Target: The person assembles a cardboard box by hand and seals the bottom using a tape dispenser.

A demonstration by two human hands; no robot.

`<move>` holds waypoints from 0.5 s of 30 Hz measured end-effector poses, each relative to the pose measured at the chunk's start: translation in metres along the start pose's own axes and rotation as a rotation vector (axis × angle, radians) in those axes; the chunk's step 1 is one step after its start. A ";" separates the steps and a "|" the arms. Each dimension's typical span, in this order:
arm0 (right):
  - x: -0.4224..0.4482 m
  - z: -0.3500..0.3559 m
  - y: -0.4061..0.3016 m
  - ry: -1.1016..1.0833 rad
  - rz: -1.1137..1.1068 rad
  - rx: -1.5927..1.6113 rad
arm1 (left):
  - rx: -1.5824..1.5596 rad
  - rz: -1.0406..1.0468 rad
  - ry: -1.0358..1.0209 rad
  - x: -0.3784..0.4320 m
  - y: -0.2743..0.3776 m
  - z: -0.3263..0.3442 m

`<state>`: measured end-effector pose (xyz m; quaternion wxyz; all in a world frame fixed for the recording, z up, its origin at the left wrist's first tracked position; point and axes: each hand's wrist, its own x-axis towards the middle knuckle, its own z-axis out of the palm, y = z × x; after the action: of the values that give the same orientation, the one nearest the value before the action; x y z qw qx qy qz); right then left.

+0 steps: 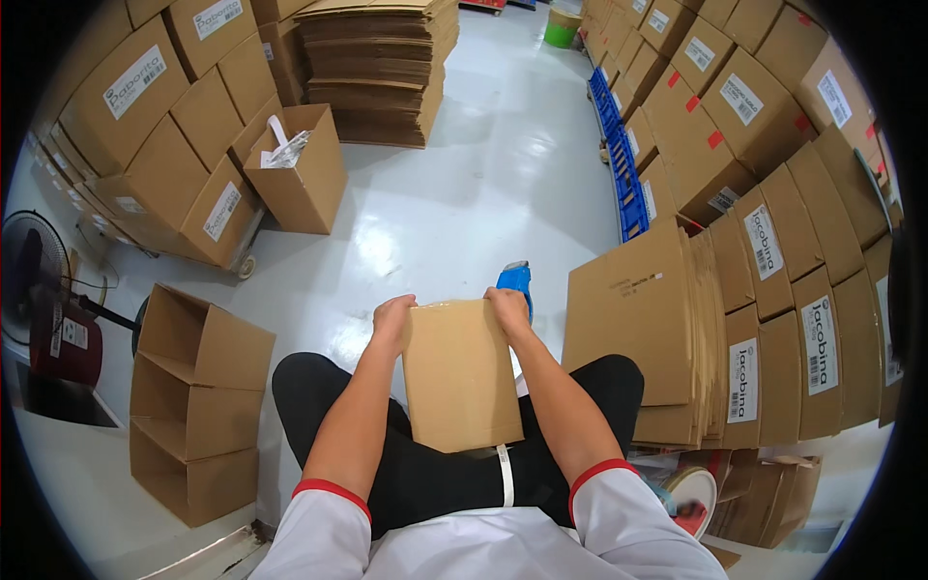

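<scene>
Between my knees is a cardboard box [462,380], its broad plain side facing up and shiny clear tape along its far edge. My left hand [392,319] grips the far left corner. At the far right corner my right hand [509,313] holds the same box, fingers curled over the edge. A blue tape dispenser [515,278] shows just beyond and beside my right hand; I cannot tell whether the hand also holds it. A white strip [505,475] hangs over my lap near the box's near edge. The underside of the box is hidden.
Open empty cartons [225,420] stand at left, near a fan [32,275]. Ahead are an open carton with scraps [308,177] and stacked flat cardboard [373,80]. Flattened cartons [627,319] and labelled boxes [761,239] line the right, beside a blue pallet [620,159].
</scene>
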<state>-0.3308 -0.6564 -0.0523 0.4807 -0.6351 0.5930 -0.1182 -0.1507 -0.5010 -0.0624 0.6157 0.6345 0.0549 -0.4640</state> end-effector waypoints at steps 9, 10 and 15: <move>0.063 -0.028 0.009 0.066 -0.144 0.253 | 0.435 0.363 0.114 -0.028 -0.029 0.007; 0.063 -0.038 0.000 0.157 -0.148 0.255 | 0.418 0.352 0.128 -0.038 -0.033 0.010; 0.065 -0.079 -0.039 -0.079 0.092 0.529 | 0.524 0.465 0.026 -0.051 -0.035 0.009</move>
<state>-0.3457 -0.7566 -0.0099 0.6577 -0.4639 0.5503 -0.2223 -0.2068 -0.4744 -0.0526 0.5205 0.7723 -0.2040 -0.3017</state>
